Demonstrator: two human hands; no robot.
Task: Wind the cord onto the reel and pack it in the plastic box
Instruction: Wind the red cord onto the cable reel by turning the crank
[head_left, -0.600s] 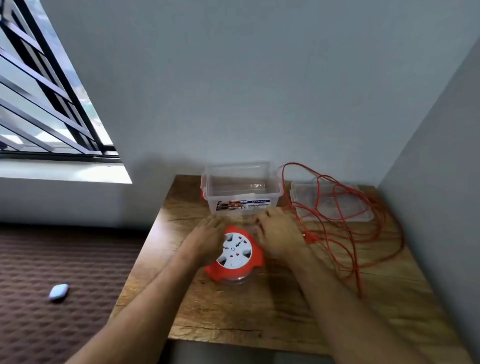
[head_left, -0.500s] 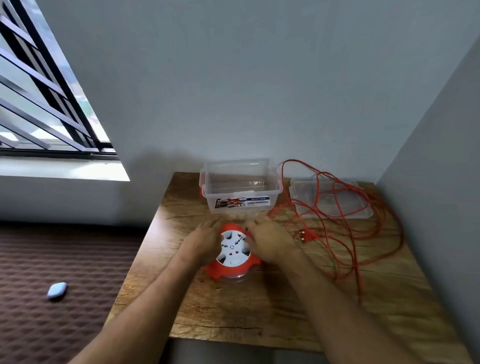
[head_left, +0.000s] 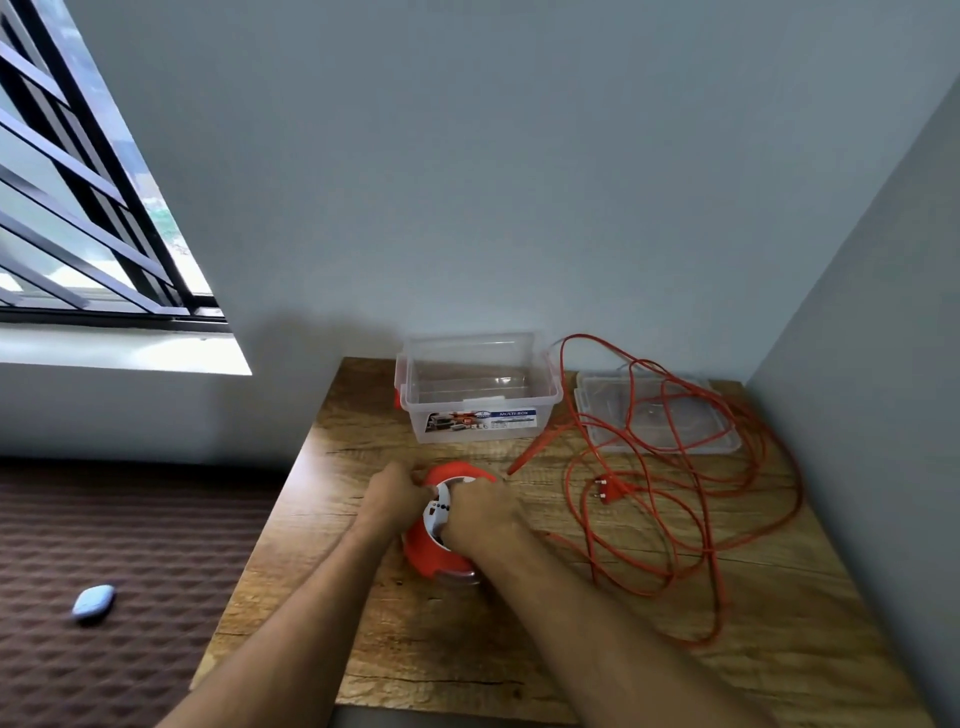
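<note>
- Round red-and-white plastic reel (head_left: 441, 525) is being gripped on the woodgrain bench (head_left: 467, 649) by both hands: left hand (head_left: 395, 493), right hand (head_left: 480, 514), fingers curled around it.
- Orange cord (head_left: 675, 493) is lying in loose loops to the right, partly over the clear lid (head_left: 654, 415).
- Clear plastic box (head_left: 478, 389) is standing open behind the reel.

Wooden table (head_left: 519, 649) carries the clear plastic box (head_left: 480, 395), its lid (head_left: 657, 413) alongside, loose orange cord (head_left: 691, 499) sprawling right, red reel (head_left: 441, 545) up front.

Two bare forearms, sleeveless, hands (head_left: 441, 506) without rings or watch
</note>
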